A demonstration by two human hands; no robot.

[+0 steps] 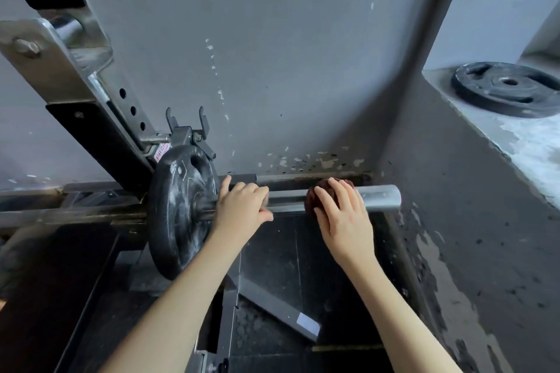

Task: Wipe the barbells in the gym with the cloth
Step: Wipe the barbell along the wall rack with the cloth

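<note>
The barbell point(378, 197) lies level in front of a grey wall point(272, 54), with a black weight plate point(178, 209) loaded on it. Everything else sits around that plate.

Just to the right of the plate, the left hand point(242, 206) grips the bare steel bar. Its fingers point(254, 189) are curled over the top and the thumb is tucked underneath.

Farther right of the plate, the right hand point(342, 218) holds a bunched dark red cloth point(312, 200) against the bar. These fingers are spread and bent over the bundle, pressing it onto the metal. A short length of bar shows between the two hands, and the bar's end sticks out beyond the cloth.

Behind and to the left of the plate, a slanted metal rack point(91, 106) with a row of holes rises up the wall.

Well to the right of the plate and higher up, a second plate point(506, 88) lies flat on a worn ledge point(530, 142).

Below the plate is dark floor point(272, 251).
</note>
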